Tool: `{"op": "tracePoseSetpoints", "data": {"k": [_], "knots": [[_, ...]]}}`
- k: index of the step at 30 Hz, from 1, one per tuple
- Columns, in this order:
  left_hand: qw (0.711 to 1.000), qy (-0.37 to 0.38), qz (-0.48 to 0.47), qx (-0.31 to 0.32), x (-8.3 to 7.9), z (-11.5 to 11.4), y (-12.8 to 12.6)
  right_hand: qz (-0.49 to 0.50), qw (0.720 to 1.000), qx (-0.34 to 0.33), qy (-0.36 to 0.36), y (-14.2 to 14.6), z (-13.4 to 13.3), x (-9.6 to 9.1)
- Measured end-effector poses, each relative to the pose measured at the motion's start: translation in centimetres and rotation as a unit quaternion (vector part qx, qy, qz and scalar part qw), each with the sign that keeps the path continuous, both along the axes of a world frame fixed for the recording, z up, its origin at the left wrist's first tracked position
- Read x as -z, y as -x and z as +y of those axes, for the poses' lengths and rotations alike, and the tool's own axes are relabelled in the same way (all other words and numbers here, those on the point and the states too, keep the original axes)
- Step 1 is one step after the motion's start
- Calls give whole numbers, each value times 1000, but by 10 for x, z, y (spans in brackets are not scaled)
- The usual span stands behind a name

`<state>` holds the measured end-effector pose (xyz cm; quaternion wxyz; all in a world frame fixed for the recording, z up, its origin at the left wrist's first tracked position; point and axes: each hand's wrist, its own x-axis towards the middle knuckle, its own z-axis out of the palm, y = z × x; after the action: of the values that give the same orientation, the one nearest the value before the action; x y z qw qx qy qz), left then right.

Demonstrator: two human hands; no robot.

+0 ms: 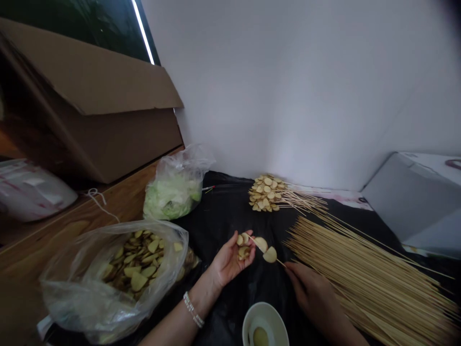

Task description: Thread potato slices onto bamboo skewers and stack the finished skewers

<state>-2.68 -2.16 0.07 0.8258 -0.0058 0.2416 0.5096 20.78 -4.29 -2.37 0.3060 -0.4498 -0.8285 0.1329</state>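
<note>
My left hand (pixel 230 259) is cupped palm up, holding several small potato slices (pixel 243 246). My right hand (pixel 313 295) pinches a thin bamboo skewer (pixel 279 262) that carries two potato slices (pixel 265 249) near its tip, which points at my left hand. A clear plastic bag of potato slices (pixel 139 262) lies open to the left. A large heap of bare bamboo skewers (pixel 363 271) is spread to the right. Finished skewers loaded with slices (pixel 268 192) lie at the back near the wall.
A black sheet (pixel 223 216) covers the work surface. A bag of green lettuce (pixel 173 192) sits at the back left, a brown cardboard box (pixel 93 105) behind it. A white bowl (pixel 264 327) stands at the front edge. A grey box (pixel 414 202) is on the right.
</note>
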Motion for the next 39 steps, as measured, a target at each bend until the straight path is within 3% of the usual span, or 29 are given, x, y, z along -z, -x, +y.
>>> {"op": "tracePoseSetpoints", "data": {"k": [7, 11, 18, 26, 32, 39], "knots": [[1000, 14, 25, 3, 5, 0, 0, 9, 1000, -3, -16, 1, -1, -6], [1000, -6, 15, -14, 0, -1, 3, 32, 999, -7, -11, 4, -3, -11], [998, -62, 16, 11, -5, -2, 6, 27, 1000, -3, -8, 0, 0, -7], [983, -140, 120, 2, -10, -4, 5, 12, 1000, 1, -3, -8, 5, -5], [968, -134, 212, -29, -12, -3, 5, 14, 1000, -3, -23, -8, 3, -9], [962, -118, 238, -69, -10, -2, 4, 3, 999, -2, -32, -10, 1, -10]]}}
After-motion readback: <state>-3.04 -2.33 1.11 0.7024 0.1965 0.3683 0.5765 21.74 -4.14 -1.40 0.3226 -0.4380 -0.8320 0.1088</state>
